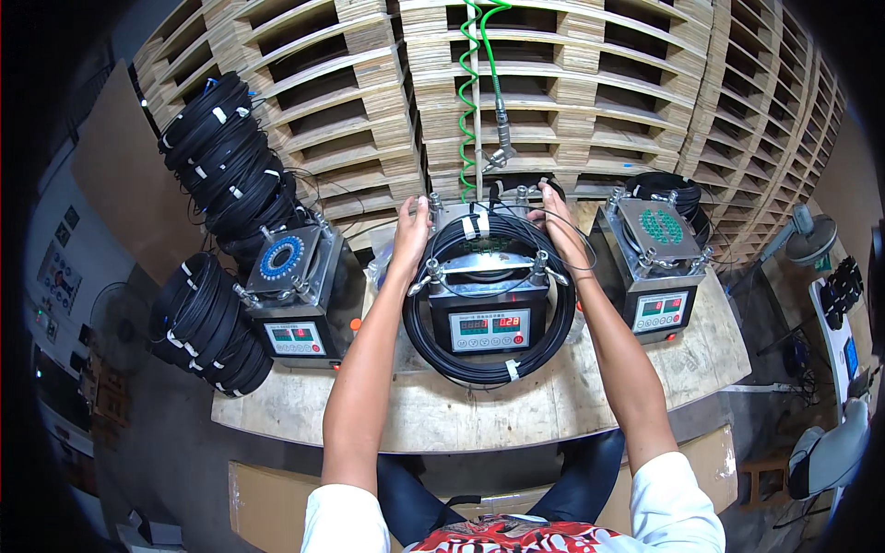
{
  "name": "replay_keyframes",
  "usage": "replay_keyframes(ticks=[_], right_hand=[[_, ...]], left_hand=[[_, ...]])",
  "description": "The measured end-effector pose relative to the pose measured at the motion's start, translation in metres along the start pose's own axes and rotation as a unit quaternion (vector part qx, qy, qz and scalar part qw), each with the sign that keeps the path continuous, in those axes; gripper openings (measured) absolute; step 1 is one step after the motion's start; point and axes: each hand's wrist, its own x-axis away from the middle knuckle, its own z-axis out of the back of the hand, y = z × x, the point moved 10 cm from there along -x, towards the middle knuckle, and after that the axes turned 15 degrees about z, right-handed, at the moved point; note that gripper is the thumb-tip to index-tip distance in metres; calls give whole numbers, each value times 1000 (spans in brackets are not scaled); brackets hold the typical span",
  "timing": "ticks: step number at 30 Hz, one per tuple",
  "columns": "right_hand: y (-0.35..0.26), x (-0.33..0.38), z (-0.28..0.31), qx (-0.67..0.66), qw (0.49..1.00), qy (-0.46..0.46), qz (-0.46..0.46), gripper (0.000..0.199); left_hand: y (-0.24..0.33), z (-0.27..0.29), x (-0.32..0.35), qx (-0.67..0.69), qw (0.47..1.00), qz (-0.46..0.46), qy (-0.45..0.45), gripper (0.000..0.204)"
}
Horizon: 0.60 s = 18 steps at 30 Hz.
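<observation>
A large coil of black cable [419, 343], bound with white ties, leans around the front of the middle testing machine [442, 313]. The machine's lit red and green display [489, 330] shows through the ring. My left hand [412, 230] is at the machine's far left corner post, fingers stretched out and pointing away from me. On the far right corner, my right hand [561, 229] has its fingers extended, thumb apart and turned inward. A thin loose cable loops past the right wrist. Whether the fingertips touch the posts is hard to make out.
Similar machines stand left [293, 300] and right [656, 286] on the wooden table [498, 415]. Stacked cable coils rise at left [217, 318] and behind the right machine [678, 189]. A green air hose [489, 46] hangs before wooden pallets [341, 120]. A fan [811, 235] stands at right.
</observation>
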Motion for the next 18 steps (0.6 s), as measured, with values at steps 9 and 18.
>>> replay_keyframes(ticks=[9, 18], right_hand=[[-3, -3, 3, -27, 999, 19, 30, 65], [2, -2, 13, 10, 999, 44, 16, 62]], left_hand=[[3, 2, 6, 34, 999, -3, 20, 72], [1, -9, -2, 28, 999, -11, -42, 64]])
